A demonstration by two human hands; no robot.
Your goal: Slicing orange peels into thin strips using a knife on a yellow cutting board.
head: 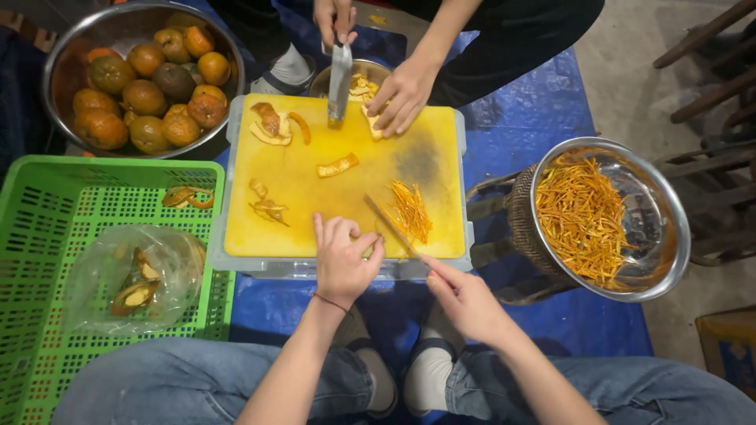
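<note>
A yellow cutting board lies on a clear plastic box. My left hand presses a piece of orange peel down at the board's near edge. My right hand holds a knife whose blade angles across the board beside the peel. A small heap of thin peel strips lies just past the blade. Loose peel pieces are scattered over the board. Across the board, another person's hands hold a cleaver upright and a peel piece.
A steel bowl of oranges stands at the far left. A steel bowl of peel strips rests on a wicker stool at right. A green plastic crate with a plastic bag of peels is at left. Blue tarp covers the floor.
</note>
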